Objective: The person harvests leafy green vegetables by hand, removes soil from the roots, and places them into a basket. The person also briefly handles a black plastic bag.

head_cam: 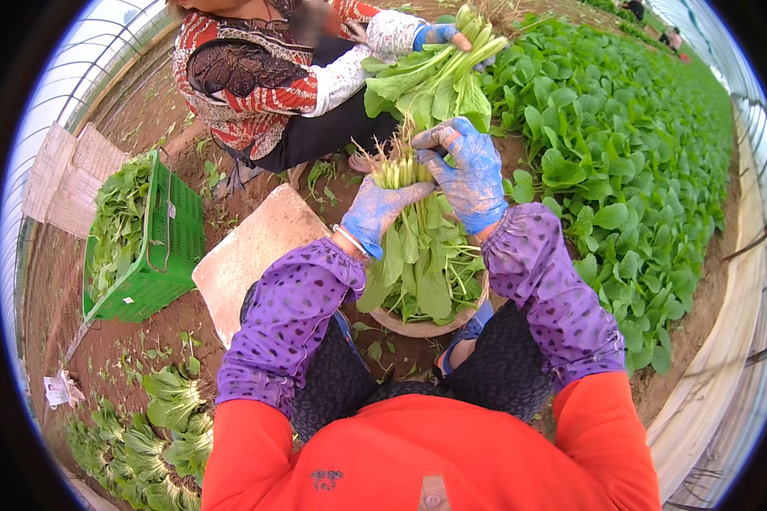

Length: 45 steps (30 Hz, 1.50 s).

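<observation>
My left hand (381, 214), in a soil-stained blue glove, grips a bunch of leafy greens (415, 246) by the stems. The bunch is held upside down, its thin roots (393, 156) up and its leaves hanging. Beside the root end is my right hand (463, 169), also in a dirty blue glove, with curled fingers at the stem bases. Whether those fingers pinch a root or stem I cannot tell. Below the bunch, between my feet, stands a round basin (415, 327) holding loose greens and leaves.
Facing me, a seated person holds another bunch of greens (431, 83). At left are a green plastic crate (176, 223) of leaves and a pale board (262, 252). Several bunches (166, 441) lie on the soil at lower left. A dense bed of greens (620, 166) grows at right.
</observation>
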{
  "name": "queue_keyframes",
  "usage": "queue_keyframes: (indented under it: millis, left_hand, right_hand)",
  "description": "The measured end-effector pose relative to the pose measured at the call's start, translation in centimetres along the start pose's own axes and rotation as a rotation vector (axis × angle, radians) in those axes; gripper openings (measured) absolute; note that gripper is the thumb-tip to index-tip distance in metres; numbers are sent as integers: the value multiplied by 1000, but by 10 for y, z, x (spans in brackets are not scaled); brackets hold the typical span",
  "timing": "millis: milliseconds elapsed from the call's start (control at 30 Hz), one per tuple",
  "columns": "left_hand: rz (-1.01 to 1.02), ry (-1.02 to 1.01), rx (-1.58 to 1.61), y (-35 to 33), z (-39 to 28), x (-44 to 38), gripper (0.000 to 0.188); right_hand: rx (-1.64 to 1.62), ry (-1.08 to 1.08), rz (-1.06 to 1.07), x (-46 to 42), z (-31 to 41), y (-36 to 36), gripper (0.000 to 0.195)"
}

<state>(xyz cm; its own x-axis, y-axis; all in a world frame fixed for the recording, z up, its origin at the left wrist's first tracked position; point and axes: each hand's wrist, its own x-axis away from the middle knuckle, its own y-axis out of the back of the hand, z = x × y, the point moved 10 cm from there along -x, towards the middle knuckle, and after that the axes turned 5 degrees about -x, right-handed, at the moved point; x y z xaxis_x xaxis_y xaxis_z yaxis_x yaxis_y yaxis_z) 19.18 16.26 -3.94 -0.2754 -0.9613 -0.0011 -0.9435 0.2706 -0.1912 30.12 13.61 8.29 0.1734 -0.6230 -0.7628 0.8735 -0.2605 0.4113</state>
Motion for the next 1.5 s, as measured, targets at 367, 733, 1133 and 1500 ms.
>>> queue_keyframes:
  millis: [367,733,1133,1500]
  left_hand:
    - [-204,-85,73,36,-29,-10,32]
    - [-32,-175,115,6,-50,-8,40]
    - [-100,-5,448,65,-54,-13,27]
    - [-191,224,166,87,-5,-7,20]
  right_hand:
    - [-313,-664,313,32,-52,-25,84]
    - [-599,-356,413,24,-12,-44,94]
    - [-558,-414,706,90,-117,35,69]
    - [305,-1003,574,286,-401,40,41]
